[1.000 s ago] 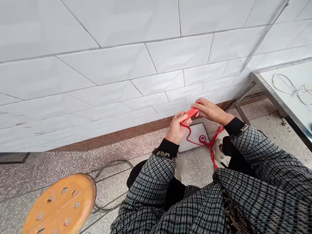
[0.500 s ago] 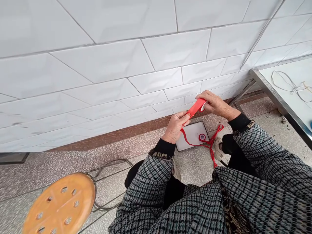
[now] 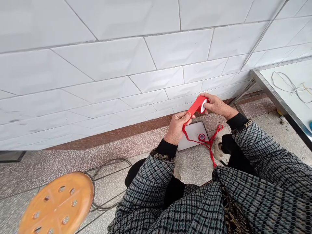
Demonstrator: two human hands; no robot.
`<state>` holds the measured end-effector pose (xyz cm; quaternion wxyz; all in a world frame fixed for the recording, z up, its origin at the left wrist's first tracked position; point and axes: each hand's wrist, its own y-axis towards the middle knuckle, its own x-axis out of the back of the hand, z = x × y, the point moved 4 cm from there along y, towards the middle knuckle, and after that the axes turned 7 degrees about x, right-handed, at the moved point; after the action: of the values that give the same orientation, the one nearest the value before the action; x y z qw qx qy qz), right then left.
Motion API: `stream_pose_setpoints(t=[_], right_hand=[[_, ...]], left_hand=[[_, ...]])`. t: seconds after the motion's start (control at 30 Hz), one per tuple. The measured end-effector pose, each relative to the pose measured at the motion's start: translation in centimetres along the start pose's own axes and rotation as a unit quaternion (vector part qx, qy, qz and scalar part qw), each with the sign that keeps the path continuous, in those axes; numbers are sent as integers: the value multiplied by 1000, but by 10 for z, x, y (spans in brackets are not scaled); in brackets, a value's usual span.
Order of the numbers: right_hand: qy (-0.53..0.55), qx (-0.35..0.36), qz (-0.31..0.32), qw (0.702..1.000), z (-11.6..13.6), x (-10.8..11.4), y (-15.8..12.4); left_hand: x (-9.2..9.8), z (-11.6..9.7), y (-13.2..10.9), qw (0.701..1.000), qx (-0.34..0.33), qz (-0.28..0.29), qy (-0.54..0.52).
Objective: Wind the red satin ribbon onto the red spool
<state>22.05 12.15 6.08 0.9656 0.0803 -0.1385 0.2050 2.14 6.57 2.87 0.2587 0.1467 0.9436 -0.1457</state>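
A roll of red ribbon (image 3: 202,106) with a white core is in my right hand (image 3: 216,104), fingers curled over it and the thumb at the core. A flat length of ribbon stretches from the roll to my left hand (image 3: 178,125), whose thumb and fingers pinch it. From below my left hand a narrow, crumpled red strip (image 3: 191,139) hangs and trails over a white board (image 3: 192,130) with a dark edge on the floor. A small red roll (image 3: 201,137) with a pale centre lies on that board. More red strips (image 3: 212,146) gather near my right shoe.
An orange round stool (image 3: 57,204) with holes in its seat stands at the lower left, its wire legs (image 3: 109,175) beside it. To the right is a metal-edged table (image 3: 273,94) with loose pale cord (image 3: 293,87). White wall tiles (image 3: 117,58) rise in front.
The roll has turned in my right hand, so more of its white core shows. My left hand has shifted slightly right and keeps its pinch on the ribbon.
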Motion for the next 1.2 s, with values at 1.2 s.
stream_pose_setpoints(t=[1.2], right_hand=[[342,-109,-55,932,-8,-43,0]], left_hand=[[-18,25,5,999,5,-48,19]])
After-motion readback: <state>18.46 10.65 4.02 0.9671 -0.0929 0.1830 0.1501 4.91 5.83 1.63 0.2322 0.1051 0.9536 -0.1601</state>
